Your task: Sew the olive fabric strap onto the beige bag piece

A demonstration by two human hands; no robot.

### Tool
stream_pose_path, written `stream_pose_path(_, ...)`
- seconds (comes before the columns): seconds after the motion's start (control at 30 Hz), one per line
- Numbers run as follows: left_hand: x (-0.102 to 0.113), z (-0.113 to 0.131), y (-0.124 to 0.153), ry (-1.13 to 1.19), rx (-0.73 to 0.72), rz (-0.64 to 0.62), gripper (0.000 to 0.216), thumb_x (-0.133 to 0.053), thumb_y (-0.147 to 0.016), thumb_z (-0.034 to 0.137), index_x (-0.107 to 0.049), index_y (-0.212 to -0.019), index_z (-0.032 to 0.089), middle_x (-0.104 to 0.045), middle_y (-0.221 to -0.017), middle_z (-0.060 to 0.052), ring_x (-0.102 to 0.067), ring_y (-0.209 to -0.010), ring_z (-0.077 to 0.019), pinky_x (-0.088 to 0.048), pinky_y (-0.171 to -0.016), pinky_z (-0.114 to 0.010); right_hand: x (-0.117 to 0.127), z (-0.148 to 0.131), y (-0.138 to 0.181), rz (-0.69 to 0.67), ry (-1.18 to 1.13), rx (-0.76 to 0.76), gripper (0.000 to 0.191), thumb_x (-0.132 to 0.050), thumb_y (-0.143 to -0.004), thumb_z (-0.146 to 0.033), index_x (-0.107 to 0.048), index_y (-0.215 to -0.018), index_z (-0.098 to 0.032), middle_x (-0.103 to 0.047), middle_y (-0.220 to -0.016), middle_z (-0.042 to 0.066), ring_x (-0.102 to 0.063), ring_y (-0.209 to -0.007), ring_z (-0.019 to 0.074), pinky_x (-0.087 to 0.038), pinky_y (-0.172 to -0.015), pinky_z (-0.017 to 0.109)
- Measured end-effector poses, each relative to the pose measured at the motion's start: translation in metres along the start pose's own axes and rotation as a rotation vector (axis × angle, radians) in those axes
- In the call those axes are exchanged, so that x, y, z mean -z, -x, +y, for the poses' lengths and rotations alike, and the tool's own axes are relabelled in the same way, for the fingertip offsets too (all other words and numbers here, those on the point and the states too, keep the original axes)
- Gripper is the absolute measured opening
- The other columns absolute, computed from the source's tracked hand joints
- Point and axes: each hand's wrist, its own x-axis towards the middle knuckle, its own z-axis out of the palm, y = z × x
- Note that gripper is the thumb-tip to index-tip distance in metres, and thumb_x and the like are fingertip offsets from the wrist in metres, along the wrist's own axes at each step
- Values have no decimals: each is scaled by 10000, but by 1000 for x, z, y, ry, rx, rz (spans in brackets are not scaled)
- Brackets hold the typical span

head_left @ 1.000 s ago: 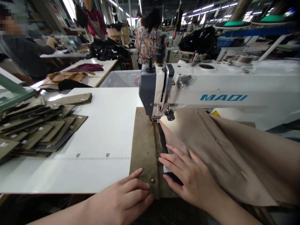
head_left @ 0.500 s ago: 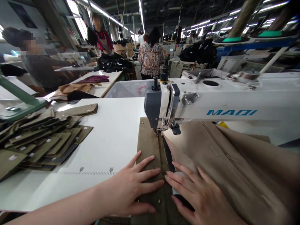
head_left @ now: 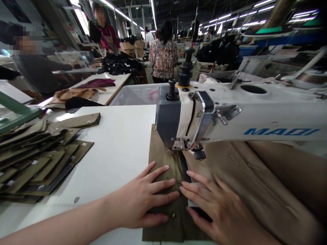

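My left hand (head_left: 144,200) lies flat with fingers spread on an olive fabric strip (head_left: 159,160) that runs under the head of a white sewing machine (head_left: 230,115). A brass snap shows on the strip by my thumb. My right hand (head_left: 217,207) presses flat beside it, fingers spread, on a tan garment (head_left: 255,183) and a dark band (head_left: 184,168) along the seam. The needle area is hidden behind the machine head. Neither hand grips anything.
A pile of several olive fabric pieces (head_left: 38,156) covers the left of the white table (head_left: 117,143). Tan and maroon cloth (head_left: 84,89) lies on a table behind. Other people work at stations at the back and left.
My left hand moved up from the table's near edge onto the olive strip and spread flat. The view came closer to the machine head. My right hand stayed on the tan garment.
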Motion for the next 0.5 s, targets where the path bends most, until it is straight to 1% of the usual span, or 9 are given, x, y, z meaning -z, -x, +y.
stream_pose_path(0.13, 2, -9, -5, -31, 19, -18, 549, -596, -950, 447, -504, -1453, 249, -500, -1506, -65, -292, -1475, -396, -128, -1226, -636, -6, 8, -6, -24, -50, -35, 307, -468, -984, -241, -633, -1241, -274, -685, -1222, -106, -520, -1266, 143, -404, -922, 338)
stream_pose_path(0.2, 3, -14, -7, -44, 32, -27, 535, -576, -959, 446, -504, -1452, 252, -503, -1503, -65, -296, -1475, -393, -145, -1223, -637, -9, 13, -9, -28, -74, -49, 327, -479, -977, -234, -618, -1269, -284, -681, -1228, -114, -532, -1251, 155, -401, -935, 350)
stream_pose_path(0.27, 5, -20, -9, -54, 40, -20, 520, -562, -966, 443, -508, -1449, 257, -510, -1497, -64, -306, -1474, -380, -159, -1226, -622, -13, 19, -12, -39, -92, -61, 341, -508, -958, -220, -614, -1275, -284, -683, -1230, -99, -554, -1224, 179, -399, -954, 370)
stream_pose_path(0.4, 6, -34, -12, -100, 9, 61, 521, -573, -963, 419, -493, -1460, 282, -532, -1479, -51, -366, -1451, -340, -194, -1243, -551, -17, 28, -23, -111, -129, -98, 301, -560, -938, -231, -631, -1224, -287, -686, -1237, -57, -567, -1215, 215, -381, -1008, 421)
stream_pose_path(0.5, 1, -45, -15, -207, -64, 174, 545, -601, -952, 373, -472, -1476, 302, -540, -1475, -10, -443, -1407, -272, -236, -1249, -422, -18, 33, -30, -136, -151, -138, 288, -592, -940, -330, -613, -1226, -303, -692, -1221, -73, -562, -1207, 214, -341, -1057, 442)
